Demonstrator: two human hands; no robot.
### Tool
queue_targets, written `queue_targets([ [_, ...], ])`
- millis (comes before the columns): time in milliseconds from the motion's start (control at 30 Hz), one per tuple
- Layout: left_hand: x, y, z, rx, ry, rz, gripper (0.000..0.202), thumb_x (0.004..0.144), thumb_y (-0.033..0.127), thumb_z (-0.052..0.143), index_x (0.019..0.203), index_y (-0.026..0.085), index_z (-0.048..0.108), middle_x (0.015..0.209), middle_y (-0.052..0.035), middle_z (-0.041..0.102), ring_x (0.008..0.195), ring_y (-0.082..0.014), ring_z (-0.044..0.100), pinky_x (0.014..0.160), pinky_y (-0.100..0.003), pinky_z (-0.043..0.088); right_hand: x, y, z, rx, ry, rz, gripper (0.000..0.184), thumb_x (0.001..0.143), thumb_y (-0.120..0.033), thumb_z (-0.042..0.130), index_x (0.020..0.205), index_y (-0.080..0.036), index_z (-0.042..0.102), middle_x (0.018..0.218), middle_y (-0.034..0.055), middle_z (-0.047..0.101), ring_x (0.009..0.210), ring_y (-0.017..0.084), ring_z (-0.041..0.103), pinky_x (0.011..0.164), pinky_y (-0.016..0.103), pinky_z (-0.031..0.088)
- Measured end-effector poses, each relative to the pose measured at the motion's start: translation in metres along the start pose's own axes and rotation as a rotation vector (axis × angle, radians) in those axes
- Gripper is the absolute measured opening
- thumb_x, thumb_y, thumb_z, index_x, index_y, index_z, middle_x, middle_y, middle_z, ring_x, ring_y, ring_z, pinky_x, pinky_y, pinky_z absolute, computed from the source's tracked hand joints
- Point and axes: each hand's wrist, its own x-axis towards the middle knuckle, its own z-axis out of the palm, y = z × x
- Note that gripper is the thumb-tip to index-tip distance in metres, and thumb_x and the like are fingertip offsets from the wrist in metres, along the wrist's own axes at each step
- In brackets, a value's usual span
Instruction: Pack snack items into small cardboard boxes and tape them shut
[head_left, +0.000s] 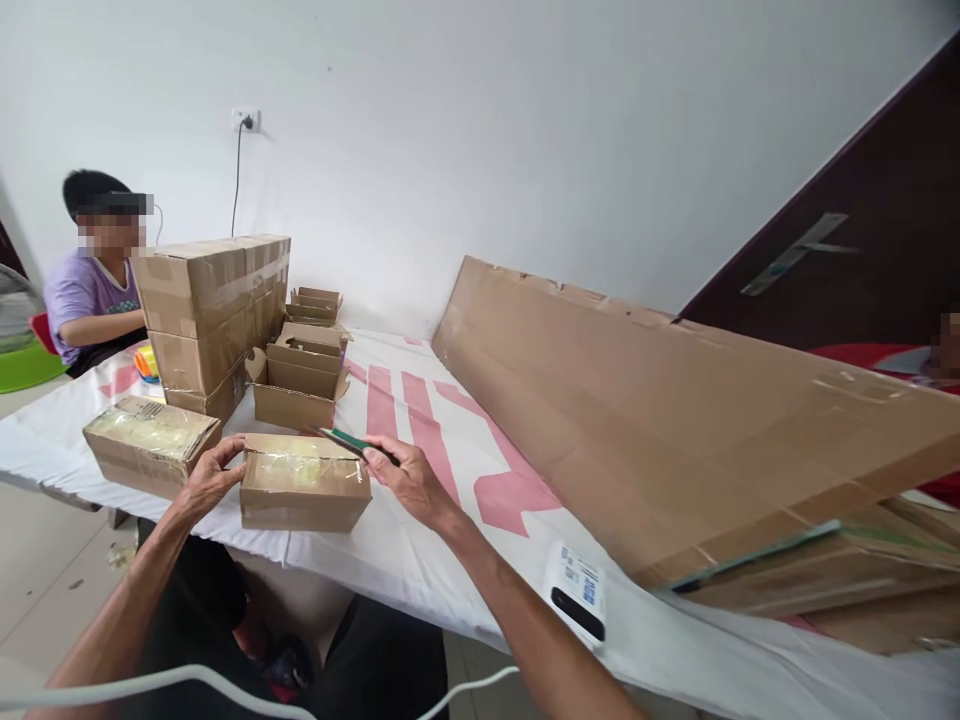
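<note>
A small taped cardboard box [304,482] lies on the white table cover [405,560] in front of me. My left hand [210,478] rests against the box's left end, fingers curled on its edge. My right hand [409,480] is closed on a green-handled tool [352,441], possibly scissors or a cutter, whose tip lies over the box's taped top. A second taped box [150,442] sits just left of my left hand.
A stack of larger taped cartons [214,310] and several open small boxes [300,375] stand behind. A long flat cardboard sheet [675,420] fills the right side. A phone-like device [576,590] lies near the front edge. Another person's purple sleeve [79,295] shows far left.
</note>
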Motion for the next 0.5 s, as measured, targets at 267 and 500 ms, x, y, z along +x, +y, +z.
queue_targets([
  [267,-0.009,-0.01,0.0,0.084,0.004,0.083,0.044,0.08,0.053,0.083,0.11,0.02,0.082,0.144,-0.015,0.066,0.133,-0.034,0.064,0.119,-0.045,0.046,0.032,-0.054,0.021,-0.151,-0.3,-0.116,0.026,0.093,-0.037,0.06,0.096,-0.02,0.079,0.081,0.0011,0.073,0.07,0.015,0.059,0.064,0.027,0.042],
  [500,-0.014,-0.007,0.004,0.091,0.016,0.082,0.042,0.081,0.049,0.082,0.112,0.02,0.081,0.141,-0.0151,0.066,0.136,-0.0338,0.061,0.108,-0.042,0.056,0.04,-0.071,0.02,-0.255,-0.377,-0.138,0.024,0.095,-0.031,0.059,0.096,-0.019,0.08,0.082,0.0021,0.074,0.07,0.015,0.06,0.063,0.027,0.04],
])
